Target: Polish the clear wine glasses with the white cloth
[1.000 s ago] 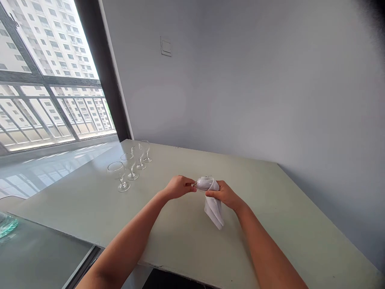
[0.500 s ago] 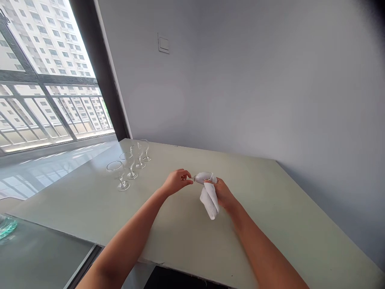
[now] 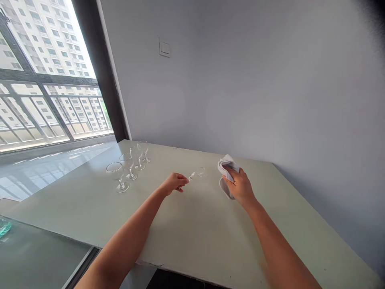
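A small clear stemmed glass is held sideways above the middle of the table, its bowl pointing right. My left hand pinches it at the foot end. To the right, my right hand grips a white cloth, part of which hangs below the fingers. Cloth and glass are apart. Several clear stemmed glasses stand upright in a slanting row at the left, the nearest glass being closest to my left arm.
The pale table meets grey walls behind and to the right. A green glass object is at the far left on a lower grey surface. A window is at the upper left.
The cloth has come off the glass and moved right and up with my right hand. The glass bowl is now uncovered, still held by my left hand, which has shifted slightly left.
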A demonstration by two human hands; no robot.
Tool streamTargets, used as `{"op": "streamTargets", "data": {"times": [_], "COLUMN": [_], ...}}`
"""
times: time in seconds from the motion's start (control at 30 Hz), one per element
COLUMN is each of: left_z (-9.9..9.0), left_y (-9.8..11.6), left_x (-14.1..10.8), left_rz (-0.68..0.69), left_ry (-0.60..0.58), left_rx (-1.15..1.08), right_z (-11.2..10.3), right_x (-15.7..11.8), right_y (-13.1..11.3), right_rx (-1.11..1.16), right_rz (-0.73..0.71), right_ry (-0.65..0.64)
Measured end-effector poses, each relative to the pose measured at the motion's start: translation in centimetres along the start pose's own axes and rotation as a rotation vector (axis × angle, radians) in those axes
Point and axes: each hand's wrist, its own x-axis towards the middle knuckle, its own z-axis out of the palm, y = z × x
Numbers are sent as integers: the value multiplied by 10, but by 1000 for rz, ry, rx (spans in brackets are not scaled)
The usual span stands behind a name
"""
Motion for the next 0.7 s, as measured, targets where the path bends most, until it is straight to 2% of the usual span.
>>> {"op": "streamTargets", "data": {"times": [0.07, 0.17, 0.2, 0.27, 0.37, 0.43, 0.57, 0.63, 0.7], "left_z": [8, 23, 28, 34, 37, 36, 33, 32, 32], "left_y": [-1, 0, 1, 3, 6, 7, 6, 5, 4], "left_x": [-1, -5, -7, -11, -15, -16, -16, -15, -15], "left_rz": [39, 139, 178, 255, 358, 377, 298, 241, 203], "left_ry": [58, 61, 72, 112, 142, 129, 83, 50, 20], "left_rx": [60, 197, 262, 388, 432, 385, 289, 232, 176], "right_z": [6, 26, 32, 40, 39, 34, 29, 33, 40], "right_x": [-5, -10, -10, -6, 9, 22, 35, 33, 27], "right_y": [-21, -50, -56, -61, -56, -48, -28, -17, -6], "right_rx": [-153, -284, -307, -333, -281, -143, 442, 754, 938], "right_rz": [-186, -460, -505, -503, -337, -124, 370, 537, 665], "right_ry": [35, -90, -128, -168, -204, -262, -435, -426, -331]}}
